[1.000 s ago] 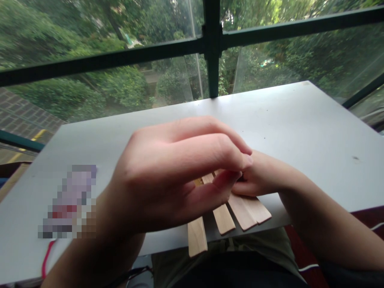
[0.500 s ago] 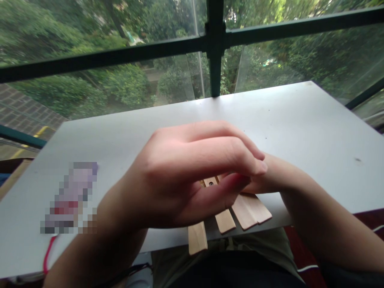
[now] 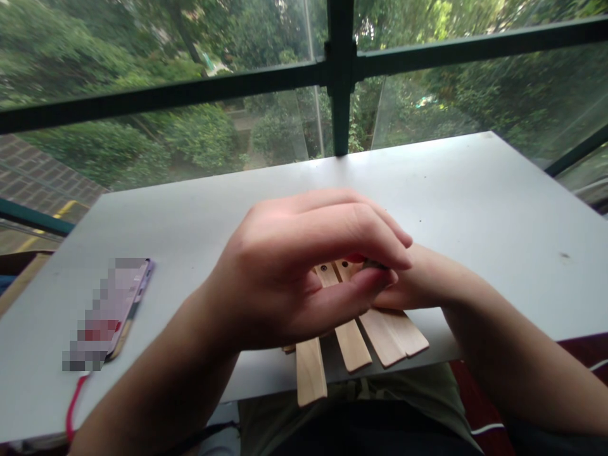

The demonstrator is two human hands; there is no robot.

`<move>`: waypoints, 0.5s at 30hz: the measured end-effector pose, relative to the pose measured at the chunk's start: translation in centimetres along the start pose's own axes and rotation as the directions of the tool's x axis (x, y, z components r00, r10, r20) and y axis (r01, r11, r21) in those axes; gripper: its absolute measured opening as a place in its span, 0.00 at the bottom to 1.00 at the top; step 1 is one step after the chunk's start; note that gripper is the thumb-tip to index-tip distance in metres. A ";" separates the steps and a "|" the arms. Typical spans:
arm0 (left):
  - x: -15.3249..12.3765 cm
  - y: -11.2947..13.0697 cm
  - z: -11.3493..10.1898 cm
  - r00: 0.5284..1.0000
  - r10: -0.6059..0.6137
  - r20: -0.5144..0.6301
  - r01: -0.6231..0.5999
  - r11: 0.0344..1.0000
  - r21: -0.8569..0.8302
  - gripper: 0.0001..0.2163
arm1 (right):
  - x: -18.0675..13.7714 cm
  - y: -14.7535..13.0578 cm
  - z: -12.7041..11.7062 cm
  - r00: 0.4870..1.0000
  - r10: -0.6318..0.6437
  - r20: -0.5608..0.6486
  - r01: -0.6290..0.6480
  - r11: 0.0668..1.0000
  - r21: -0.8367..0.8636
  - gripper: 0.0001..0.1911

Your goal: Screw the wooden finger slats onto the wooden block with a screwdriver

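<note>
Several flat wooden sticks (image 3: pixel 351 345) lie fanned out at the near edge of the grey table (image 3: pixel 475 202), their upper ends pierced with small holes. My left hand (image 3: pixel 304 272) arches over the upper ends, fingers curled and thumb pinched toward the fingertips at a small dark and red piece I cannot make out. My right hand (image 3: pixel 418 278) lies mostly behind the left, resting on the sticks at the same spot; its fingers are hidden.
A phone (image 3: pixel 111 310) with a red cord (image 3: pixel 71 411) lies at the table's left. Beyond the table's far edge stands a dark window frame (image 3: pixel 339 76) with glass and trees outside. My lap shows below the near edge.
My left hand has shifted slightly left and back, uncovering more of the sticks' holed upper ends. The sticks and my right hand stay about where they were.
</note>
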State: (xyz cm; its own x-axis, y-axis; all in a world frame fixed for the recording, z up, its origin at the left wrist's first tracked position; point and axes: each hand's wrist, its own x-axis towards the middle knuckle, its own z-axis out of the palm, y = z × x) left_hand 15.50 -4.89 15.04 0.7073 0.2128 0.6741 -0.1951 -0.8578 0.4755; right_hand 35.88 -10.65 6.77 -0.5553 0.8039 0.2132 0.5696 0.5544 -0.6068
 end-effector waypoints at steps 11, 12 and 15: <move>-0.4 -0.2 0.2 0.999 -0.035 0.001 0.035 0.999 -0.019 0.10 | 0.0 -0.3 -0.5 0.999 -0.052 -0.010 0.052 0.999 0.001 0.04; -0.5 -0.2 0.5 0.999 -0.024 -0.029 0.023 0.999 -0.041 0.11 | 0.0 -0.3 -0.5 0.999 -0.050 -0.008 0.050 0.999 0.004 0.04; -0.5 -0.3 0.8 0.997 -0.059 -0.041 0.056 0.996 -0.068 0.11 | 0.0 -0.3 -0.4 0.999 -0.036 0.007 0.036 0.999 0.008 0.05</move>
State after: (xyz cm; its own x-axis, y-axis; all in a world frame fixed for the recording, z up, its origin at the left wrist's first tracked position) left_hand 15.72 -5.16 14.10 0.6888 0.2824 0.6677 -0.2010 -0.8105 0.5501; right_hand 35.96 -10.72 7.21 -0.5792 0.7822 0.2295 0.5448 0.5809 -0.6047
